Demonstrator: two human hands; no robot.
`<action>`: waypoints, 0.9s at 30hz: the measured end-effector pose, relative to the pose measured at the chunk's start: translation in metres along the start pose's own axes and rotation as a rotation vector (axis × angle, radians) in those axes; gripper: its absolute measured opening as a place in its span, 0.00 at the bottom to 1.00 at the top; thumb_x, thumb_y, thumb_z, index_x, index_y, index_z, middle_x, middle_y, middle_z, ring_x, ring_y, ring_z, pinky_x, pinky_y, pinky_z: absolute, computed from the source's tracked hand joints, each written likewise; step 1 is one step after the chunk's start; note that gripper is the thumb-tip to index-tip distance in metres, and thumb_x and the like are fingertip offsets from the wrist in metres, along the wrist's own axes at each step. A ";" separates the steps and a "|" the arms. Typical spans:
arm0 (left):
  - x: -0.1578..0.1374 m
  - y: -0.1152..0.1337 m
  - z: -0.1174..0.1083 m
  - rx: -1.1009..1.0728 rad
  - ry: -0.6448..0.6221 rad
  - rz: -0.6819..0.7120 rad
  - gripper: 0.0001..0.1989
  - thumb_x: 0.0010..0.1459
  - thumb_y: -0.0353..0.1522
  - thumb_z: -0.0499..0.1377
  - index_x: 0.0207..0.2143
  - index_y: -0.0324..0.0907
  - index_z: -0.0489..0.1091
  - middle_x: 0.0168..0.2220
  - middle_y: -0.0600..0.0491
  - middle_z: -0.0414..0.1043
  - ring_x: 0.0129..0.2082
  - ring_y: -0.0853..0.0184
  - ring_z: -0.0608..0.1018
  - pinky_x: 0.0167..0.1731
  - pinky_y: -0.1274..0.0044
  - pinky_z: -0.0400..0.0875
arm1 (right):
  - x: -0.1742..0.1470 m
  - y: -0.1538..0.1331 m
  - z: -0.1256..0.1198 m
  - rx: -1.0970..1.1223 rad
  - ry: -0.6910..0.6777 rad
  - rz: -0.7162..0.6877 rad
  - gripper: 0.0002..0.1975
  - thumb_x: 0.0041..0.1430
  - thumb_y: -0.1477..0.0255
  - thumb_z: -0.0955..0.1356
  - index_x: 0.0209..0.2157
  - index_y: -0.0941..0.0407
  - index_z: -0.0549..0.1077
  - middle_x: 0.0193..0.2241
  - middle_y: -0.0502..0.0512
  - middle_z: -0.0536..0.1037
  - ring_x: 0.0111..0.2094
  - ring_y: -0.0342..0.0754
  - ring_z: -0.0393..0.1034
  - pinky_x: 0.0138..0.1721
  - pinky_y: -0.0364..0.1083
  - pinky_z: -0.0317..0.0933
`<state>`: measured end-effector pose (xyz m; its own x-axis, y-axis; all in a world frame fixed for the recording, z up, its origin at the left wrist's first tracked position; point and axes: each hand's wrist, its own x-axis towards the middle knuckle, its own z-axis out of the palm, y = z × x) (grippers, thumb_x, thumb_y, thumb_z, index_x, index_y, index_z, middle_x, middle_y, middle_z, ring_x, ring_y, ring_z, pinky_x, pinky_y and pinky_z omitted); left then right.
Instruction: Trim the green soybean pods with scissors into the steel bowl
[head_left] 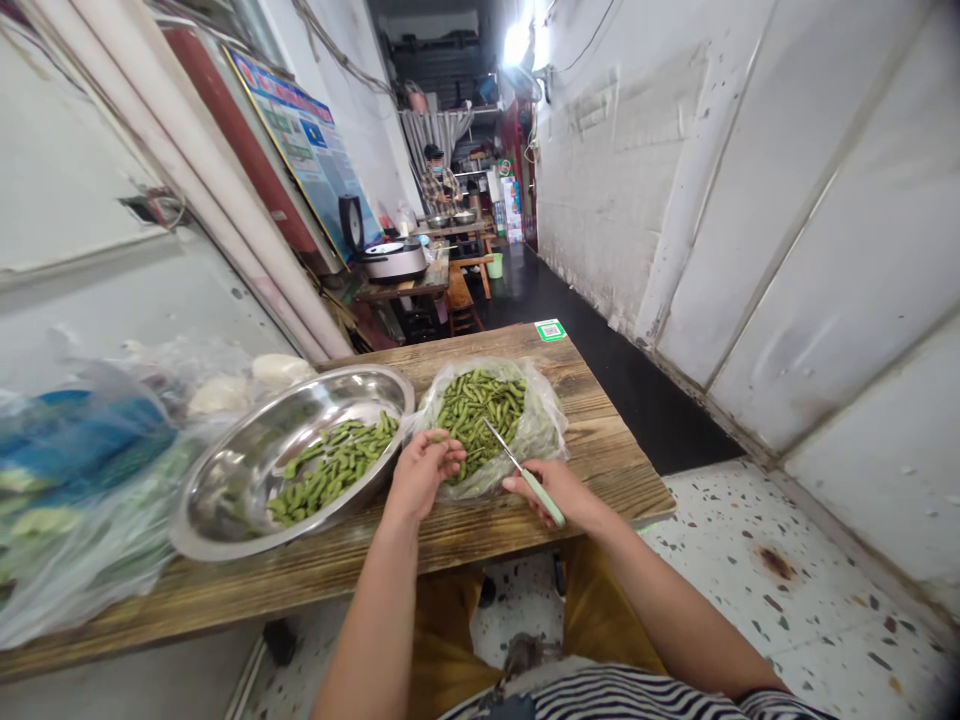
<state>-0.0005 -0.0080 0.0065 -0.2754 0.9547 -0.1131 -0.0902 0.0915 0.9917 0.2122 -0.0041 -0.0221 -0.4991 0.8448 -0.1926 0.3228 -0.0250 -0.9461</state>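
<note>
A clear plastic bag (551,420) lies spread on the wooden table (607,460), filled with green soybean pods (480,405). My right hand (559,490) grips what look like scissors (536,488) by their pale green handle, the metal blade pointing up and left over the pods. At the bag's left edge, my left hand (424,470) has its fingers curled together; whether a pod is between them is hidden. Left of it stands a wide steel basin (292,400) with more pods (337,470) lying in its right half.
Plastic bags (97,480), one with something blue inside, crowd the table's left end. A green code card (551,330) lies at the far edge. Farther back are a rice cooker (394,260), a wooden stool (461,295) and another person (440,190) behind metal bowls. A white wall runs along the right.
</note>
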 end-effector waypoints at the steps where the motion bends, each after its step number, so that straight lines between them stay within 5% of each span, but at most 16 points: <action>1: 0.000 0.001 -0.002 0.085 0.040 0.030 0.14 0.43 0.40 0.61 0.29 0.41 0.65 0.25 0.55 0.71 0.23 0.69 0.72 0.25 0.78 0.64 | 0.000 0.002 0.000 0.012 -0.011 0.004 0.24 0.51 0.48 0.67 0.29 0.56 0.68 0.14 0.43 0.63 0.13 0.39 0.58 0.16 0.39 0.51; 7: -0.006 -0.001 -0.003 0.954 0.109 0.212 0.11 0.43 0.39 0.62 0.16 0.44 0.68 0.15 0.54 0.64 0.21 0.65 0.69 0.25 0.76 0.56 | -0.003 0.002 0.002 -0.035 -0.014 -0.025 0.22 0.52 0.49 0.67 0.30 0.57 0.68 0.13 0.42 0.62 0.14 0.38 0.58 0.18 0.38 0.50; 13: -0.005 -0.003 0.003 1.079 0.015 0.177 0.02 0.41 0.33 0.63 0.20 0.44 0.74 0.22 0.48 0.72 0.28 0.59 0.74 0.29 0.75 0.59 | -0.004 -0.002 0.001 -0.116 0.000 -0.049 0.21 0.53 0.51 0.67 0.29 0.57 0.69 0.15 0.45 0.64 0.17 0.40 0.60 0.21 0.39 0.51; 20: 0.003 -0.001 0.007 0.684 -0.018 0.316 0.12 0.48 0.42 0.60 0.26 0.43 0.75 0.30 0.52 0.77 0.32 0.62 0.74 0.34 0.74 0.64 | -0.007 -0.002 0.000 -0.167 0.010 -0.080 0.21 0.53 0.50 0.68 0.28 0.56 0.69 0.16 0.46 0.66 0.19 0.42 0.62 0.22 0.40 0.53; 24: -0.001 -0.005 0.019 0.255 -0.095 0.101 0.17 0.54 0.47 0.54 0.29 0.42 0.67 0.22 0.56 0.70 0.14 0.75 0.60 0.16 0.81 0.52 | -0.007 -0.004 -0.001 -0.193 0.003 -0.098 0.22 0.53 0.50 0.67 0.29 0.56 0.69 0.17 0.46 0.66 0.20 0.42 0.62 0.23 0.40 0.53; 27: -0.002 -0.007 0.024 -0.057 -0.192 -0.037 0.18 0.52 0.47 0.58 0.30 0.41 0.62 0.20 0.60 0.65 0.12 0.80 0.52 0.14 0.84 0.44 | -0.007 -0.005 -0.002 -0.216 -0.001 -0.096 0.22 0.53 0.50 0.67 0.28 0.56 0.68 0.17 0.46 0.66 0.19 0.41 0.62 0.23 0.40 0.52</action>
<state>0.0239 -0.0038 0.0011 -0.0839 0.9880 -0.1299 -0.1526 0.1161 0.9814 0.2155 -0.0091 -0.0160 -0.5370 0.8371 -0.1046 0.4383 0.1709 -0.8824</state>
